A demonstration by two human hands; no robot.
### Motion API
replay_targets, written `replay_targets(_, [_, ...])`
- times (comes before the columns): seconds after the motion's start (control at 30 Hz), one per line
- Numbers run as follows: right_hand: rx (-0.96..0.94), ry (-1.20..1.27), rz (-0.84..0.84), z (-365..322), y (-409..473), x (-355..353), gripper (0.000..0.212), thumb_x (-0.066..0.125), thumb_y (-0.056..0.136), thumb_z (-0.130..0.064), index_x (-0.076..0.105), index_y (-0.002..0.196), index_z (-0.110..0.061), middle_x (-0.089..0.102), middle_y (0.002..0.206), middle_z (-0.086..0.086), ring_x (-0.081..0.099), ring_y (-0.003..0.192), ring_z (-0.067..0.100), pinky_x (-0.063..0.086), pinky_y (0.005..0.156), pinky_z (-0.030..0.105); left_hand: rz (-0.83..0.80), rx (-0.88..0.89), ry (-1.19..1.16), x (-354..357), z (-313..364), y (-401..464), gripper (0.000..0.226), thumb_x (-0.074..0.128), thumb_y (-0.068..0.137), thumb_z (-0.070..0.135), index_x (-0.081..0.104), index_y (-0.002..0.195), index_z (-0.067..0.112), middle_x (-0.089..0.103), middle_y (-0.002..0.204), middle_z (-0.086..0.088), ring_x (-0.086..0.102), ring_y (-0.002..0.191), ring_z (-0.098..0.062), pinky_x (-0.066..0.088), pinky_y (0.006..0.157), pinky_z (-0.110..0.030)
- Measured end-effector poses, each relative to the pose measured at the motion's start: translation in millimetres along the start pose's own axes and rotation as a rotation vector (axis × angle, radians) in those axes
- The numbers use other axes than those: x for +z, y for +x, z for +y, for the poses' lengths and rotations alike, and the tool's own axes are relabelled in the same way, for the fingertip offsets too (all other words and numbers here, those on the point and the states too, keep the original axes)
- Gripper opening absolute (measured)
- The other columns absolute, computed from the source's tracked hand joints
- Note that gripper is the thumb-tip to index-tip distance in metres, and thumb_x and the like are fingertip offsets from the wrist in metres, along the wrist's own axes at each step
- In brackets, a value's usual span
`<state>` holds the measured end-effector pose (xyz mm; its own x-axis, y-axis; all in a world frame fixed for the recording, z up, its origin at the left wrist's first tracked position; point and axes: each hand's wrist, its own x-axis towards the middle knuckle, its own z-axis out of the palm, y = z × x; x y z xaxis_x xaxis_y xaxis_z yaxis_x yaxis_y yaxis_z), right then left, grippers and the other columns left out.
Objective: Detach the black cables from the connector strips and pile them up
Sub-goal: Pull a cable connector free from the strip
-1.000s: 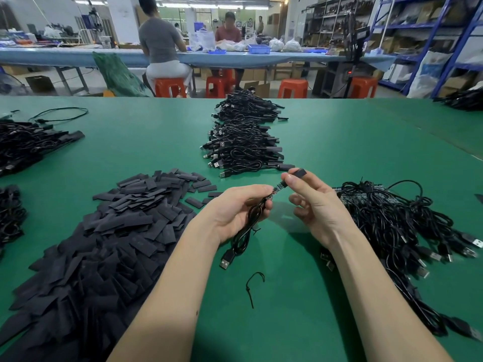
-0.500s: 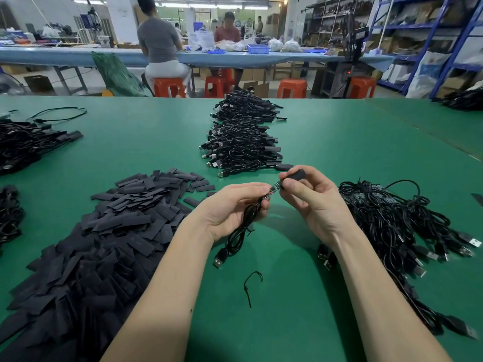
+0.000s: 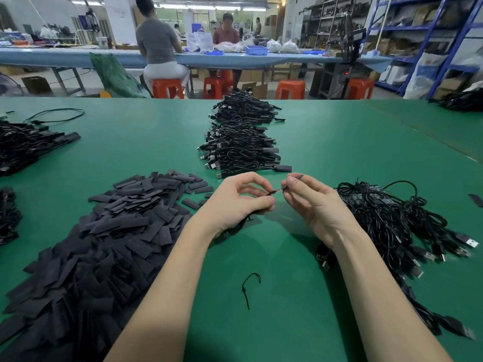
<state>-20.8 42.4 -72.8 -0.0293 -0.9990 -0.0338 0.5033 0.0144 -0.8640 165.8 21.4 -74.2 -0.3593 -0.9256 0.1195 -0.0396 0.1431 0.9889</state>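
Up close in the head view, both hands meet above the middle of the green surface point(image 3: 339, 142). The left hand point(image 3: 235, 202) has its grip curled round a black cable point(image 3: 236, 227), whose coil hangs below the palm. The right hand point(image 3: 311, 202) pinches a small dark sleeve point(image 3: 296, 176) at the cable's tip. A heap of flat black strips point(image 3: 104, 231) covers the near left part. Bundled cables point(image 3: 240, 142) lie toward the far edge, and a tangled pile of cables point(image 3: 392, 220) lies right of the hands. A loose black tie point(image 3: 249, 286) rests near the front edge.
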Motion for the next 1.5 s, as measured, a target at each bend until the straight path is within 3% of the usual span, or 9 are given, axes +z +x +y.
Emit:
replay_targets(0.3, [0.036, 0.009, 0.043, 0.6, 2.5, -3.4, 0.009, 0.081, 0.066, -0.011, 0.081, 0.074, -0.009, 0.076, 0.088, 0.009, 0.072, 0.079, 0.012, 0.058, 0.073, 0.016, 0.063, 0.130, 0.010, 6.5, -6.2, 2.7, 0.010, 0.081, 0.082, 0.004, 0.079, 0.084, 0.014, 0.077, 0.079, -0.011, 0.075, 0.075, -0.019, 0.058, 0.073, -0.023])
replay_targets(0.53, [0.048, 0.033, -0.004, 2.3, -0.1, -1.1, 0.015, 0.078, 0.072, -0.010, 0.077, 0.086, -0.004, 0.076, 0.090, 0.009, 0.073, 0.079, 0.011, 0.057, 0.072, 0.016, 0.038, 0.163, -0.023, 7.1, -5.7, 3.7, 0.013, 0.080, 0.082, 0.003, 0.081, 0.083, 0.015, 0.077, 0.080, -0.012, 0.076, 0.076, -0.022, 0.058, 0.073, -0.024])
replay_targets(0.77, [0.050, 0.016, -0.067, 4.9, -1.1, 0.0, 0.007, 0.077, 0.075, -0.012, 0.081, 0.080, -0.009, 0.076, 0.090, 0.009, 0.073, 0.078, 0.012, 0.057, 0.071, 0.015, 0.049, 0.170, -0.090, 10.3, -2.8, 2.6, 0.011, 0.078, 0.083, -0.002, 0.075, 0.086, 0.007, 0.077, 0.080, -0.014, 0.075, 0.073, -0.021, 0.058, 0.070, -0.023])
replay_targets(0.9, [0.034, -0.032, -0.088, 6.9, -0.3, 1.9, 0.015, 0.079, 0.073, -0.015, 0.079, 0.086, -0.006, 0.076, 0.091, 0.011, 0.073, 0.077, 0.013, 0.056, 0.072, 0.016, 0.078, 0.161, -0.131, 10.7, -3.3, 3.2, 0.016, 0.078, 0.081, -0.005, 0.065, 0.081, 0.005, 0.074, 0.074, -0.015, 0.075, 0.071, -0.024, 0.059, 0.068, -0.025])
replay_targets(1.03, [-0.077, -0.080, -0.002, 10.6, 1.1, 5.0, 0.035, 0.080, 0.076, -0.016, 0.072, 0.109, -0.008, 0.077, 0.090, 0.014, 0.071, 0.074, 0.017, 0.058, 0.075, 0.022, 0.115, 0.148, -0.073, 12.7, -5.9, 5.3, 0.015, 0.080, 0.081, -0.001, 0.067, 0.081, 0.007, 0.075, 0.077, -0.014, 0.074, 0.072, -0.021, 0.059, 0.070, -0.025])
replay_targets(1.1, [-0.161, -0.115, 0.045, 12.3, 2.0, 4.9, 0.035, 0.079, 0.083, -0.011, 0.070, 0.116, -0.011, 0.077, 0.089, 0.017, 0.071, 0.075, 0.020, 0.060, 0.079, 0.026, 0.126, 0.123, -0.051, 14.4, -8.3, 6.6, 0.015, 0.080, 0.081, -0.001, 0.069, 0.082, 0.009, 0.076, 0.078, -0.013, 0.074, 0.073, -0.021, 0.059, 0.073, -0.026])
replay_targets(1.33, [-0.160, -0.069, 0.103, 16.3, 3.0, 6.4, 0.027, 0.081, 0.080, -0.008, 0.077, 0.106, -0.012, 0.077, 0.088, 0.017, 0.070, 0.077, 0.023, 0.059, 0.075, 0.024, 0.170, 0.071, -0.057, 19.8, -9.1, 5.4, 0.012, 0.080, 0.081, 0.001, 0.071, 0.083, 0.009, 0.076, 0.078, -0.011, 0.076, 0.076, -0.022, 0.059, 0.075, -0.026])
replay_targets(1.5, [-0.177, -0.078, 0.119, 20.3, 2.2, 5.9, 0.030, 0.078, 0.084, -0.004, 0.074, 0.113, -0.009, 0.077, 0.088, 0.017, 0.069, 0.077, 0.023, 0.060, 0.075, 0.025, 0.194, 0.056, -0.023, 21.6, -7.0, 5.0, 0.010, 0.081, 0.080, 0.004, 0.073, 0.083, 0.010, 0.077, 0.080, -0.010, 0.077, 0.077, -0.021, 0.060, 0.078, -0.026])
